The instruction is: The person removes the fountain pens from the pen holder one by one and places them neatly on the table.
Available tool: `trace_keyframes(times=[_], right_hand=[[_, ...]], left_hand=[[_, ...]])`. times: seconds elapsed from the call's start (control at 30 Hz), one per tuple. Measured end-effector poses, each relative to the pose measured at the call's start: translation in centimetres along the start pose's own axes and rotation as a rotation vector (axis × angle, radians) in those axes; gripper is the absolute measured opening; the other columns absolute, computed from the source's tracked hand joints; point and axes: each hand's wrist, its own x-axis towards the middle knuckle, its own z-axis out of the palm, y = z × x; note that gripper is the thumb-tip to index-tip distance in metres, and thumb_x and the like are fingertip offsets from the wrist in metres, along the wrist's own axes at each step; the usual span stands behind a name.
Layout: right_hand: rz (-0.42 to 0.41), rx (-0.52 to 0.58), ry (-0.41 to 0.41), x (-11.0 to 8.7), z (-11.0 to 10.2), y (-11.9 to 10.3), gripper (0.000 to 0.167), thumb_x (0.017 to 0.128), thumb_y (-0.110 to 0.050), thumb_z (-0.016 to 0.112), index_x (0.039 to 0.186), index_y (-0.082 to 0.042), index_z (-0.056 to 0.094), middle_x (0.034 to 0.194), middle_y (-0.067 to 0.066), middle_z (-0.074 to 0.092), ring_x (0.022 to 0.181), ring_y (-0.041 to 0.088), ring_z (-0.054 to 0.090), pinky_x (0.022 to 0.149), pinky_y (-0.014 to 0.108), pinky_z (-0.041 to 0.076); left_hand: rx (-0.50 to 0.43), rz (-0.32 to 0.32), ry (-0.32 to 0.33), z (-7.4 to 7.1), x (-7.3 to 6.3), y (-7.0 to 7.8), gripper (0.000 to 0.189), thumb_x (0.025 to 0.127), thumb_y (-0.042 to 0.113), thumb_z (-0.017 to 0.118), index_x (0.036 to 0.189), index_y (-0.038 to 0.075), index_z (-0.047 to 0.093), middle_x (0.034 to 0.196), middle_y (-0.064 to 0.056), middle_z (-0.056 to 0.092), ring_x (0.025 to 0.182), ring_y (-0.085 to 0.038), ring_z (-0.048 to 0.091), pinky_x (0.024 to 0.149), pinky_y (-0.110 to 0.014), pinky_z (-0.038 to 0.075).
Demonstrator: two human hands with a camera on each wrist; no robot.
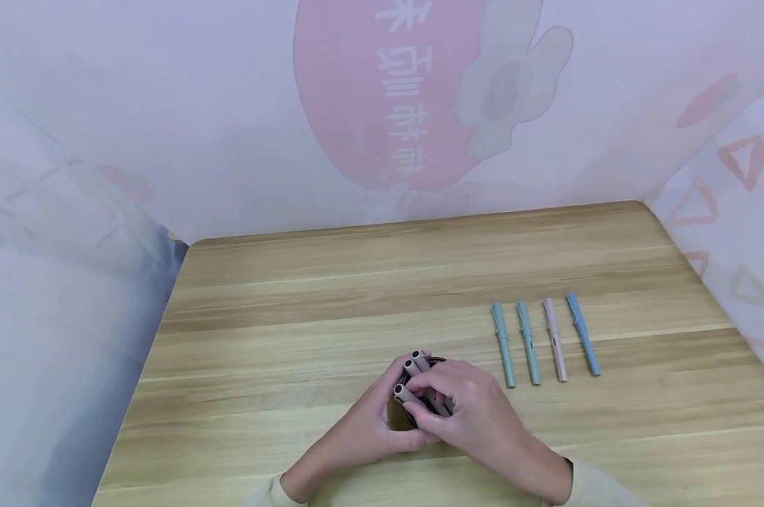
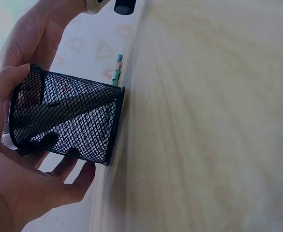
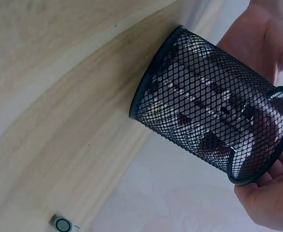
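In the head view, the left hand (image 1: 384, 422) curls round a black wire-mesh pen holder (image 2: 68, 116), well in from the far edge of the wooden table (image 1: 248, 352); the right wrist view shows its rim dipping. The right hand (image 1: 477, 405) pinches a slim grey pen (image 1: 408, 396) with a dark round end; matching grey pens (image 1: 413, 367) lean inside.

Grey pens (image 1: 412, 367) partly hidden
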Motion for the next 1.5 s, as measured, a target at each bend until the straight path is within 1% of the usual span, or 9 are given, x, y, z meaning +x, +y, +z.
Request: trace_keyframes(times=[0.13, 0.23, 0.33, 0.47, 0.63, 0.77, 1.13, 1.4, 1.5], right_hand=[[0.054, 0.072, -0.034, 0.0, -0.2, -0.1, 0.026, 0.083, -0.004, 0.090, 0.102, -0.019, 0.079, 0.088, -0.009, 0.069, 0.076, 0.004, 0.058, 0.064, 0.014, 0.049], [0.114, 0.162, -0.049, 0.1, -0.6, -0.2, 0.027, 0.086, -0.002, 0.086, 0.102, -0.020, 0.076, 0.085, -0.008, 0.065, 0.073, 0.004, 0.056, 0.060, 0.019, 0.051], [0.167, 0.243, -0.036, 0.3, -1.2, -0.2, 0.029, 0.086, 0.000, 0.084, 0.102, -0.022, 0.074, 0.081, -0.009, 0.062, 0.071, 0.007, 0.057, 0.057, 0.026, 0.052], [0.200, 0.290, 0.009, 0.7, -2.3, -0.1, 0.031, 0.086, 0.001, 0.084, 0.103, -0.022, 0.073, 0.082, -0.012, 0.062, 0.072, 0.011, 0.059, 0.062, 0.027, 0.052], [0.169, 0.285, 0.072, 1.1, -3.6, 0.0, 0.033, 0.086, 0.006, 0.081, 0.106, -0.018, 0.072, 0.084, -0.010, 0.064, 0.074, 0.013, 0.058, 0.065, 0.025, 0.048], [0.131, 0.313, 0.119, 1.2, -4.5, 0.2, 0.032, 0.084, 0.011, 0.079, 0.107, -0.011, 0.073, 0.086, -0.006, 0.066, 0.074, 0.015, 0.058, 0.064, 0.025, 0.048], [0.006, 0.537, 0.304, 2.0, -6.2, 0.7, 0.034, 0.080, 0.027, 0.063, 0.112, 0.015, 0.068, 0.093, 0.011, 0.069, 0.081, 0.016, 0.059, 0.072, 0.021, 0.053], [0.060, 0.587, 0.380, 1.9, -7.4, 1.7, 0.031, 0.083, 0.029, 0.060, 0.113, 0.022, 0.066, 0.097, 0.013, 0.073, 0.080, 0.015, 0.063, 0.072, 0.019, 0.053], [0.092, 0.589, 0.406, 1.8, -7.8, 2.2, 0.030, 0.085, 0.029, 0.059, 0.113, 0.022, 0.066, 0.098, 0.012, 0.073, 0.081, 0.015, 0.064, 0.073, 0.018, 0.054]], left_hand=[[0.009, 0.028, 0.005, 0.0, -0.1, -0.2, 0.078, 0.095, 0.025, 0.087, 0.158, 0.032, 0.042, 0.144, 0.003, 0.061, 0.128, -0.022, 0.061, 0.114, -0.039, 0.047], [0.015, 0.022, 0.013, 0.0, -0.1, -0.2, 0.080, 0.094, 0.027, 0.088, 0.160, 0.032, 0.041, 0.144, 0.003, 0.062, 0.129, -0.023, 0.061, 0.115, -0.041, 0.046], [0.022, -0.007, 0.024, 0.1, -0.1, 0.0, 0.083, 0.093, 0.033, 0.090, 0.160, 0.035, 0.041, 0.146, 0.005, 0.061, 0.132, -0.022, 0.059, 0.118, -0.044, 0.042], [0.040, -0.021, 0.040, 0.2, 0.0, 0.3, 0.084, 0.091, 0.036, 0.092, 0.159, 0.038, 0.043, 0.149, 0.008, 0.060, 0.138, -0.020, 0.055, 0.122, -0.047, 0.037], [0.044, -0.013, 0.039, 0.1, 0.0, 0.2, 0.086, 0.091, 0.033, 0.092, 0.161, 0.037, 0.041, 0.153, 0.009, 0.057, 0.140, -0.020, 0.054, 0.122, -0.045, 0.038], [0.049, -0.025, 0.040, 0.1, 0.0, 0.0, 0.089, 0.091, 0.034, 0.092, 0.163, 0.037, 0.040, 0.154, 0.011, 0.056, 0.142, -0.020, 0.053, 0.123, -0.050, 0.038], [0.023, -0.040, 0.040, 0.0, -0.1, 0.0, 0.091, 0.091, 0.033, 0.092, 0.164, 0.037, 0.038, 0.154, 0.011, 0.056, 0.143, -0.020, 0.052, 0.124, -0.052, 0.036], [0.021, -0.030, 0.035, 0.0, 0.0, 0.1, 0.091, 0.091, 0.033, 0.092, 0.165, 0.037, 0.038, 0.155, 0.009, 0.055, 0.142, -0.020, 0.053, 0.123, -0.053, 0.037], [0.020, -0.035, 0.036, 0.0, -0.1, 0.1, 0.091, 0.092, 0.033, 0.091, 0.166, 0.032, 0.039, 0.154, 0.006, 0.056, 0.140, -0.020, 0.054, 0.123, -0.052, 0.038]])
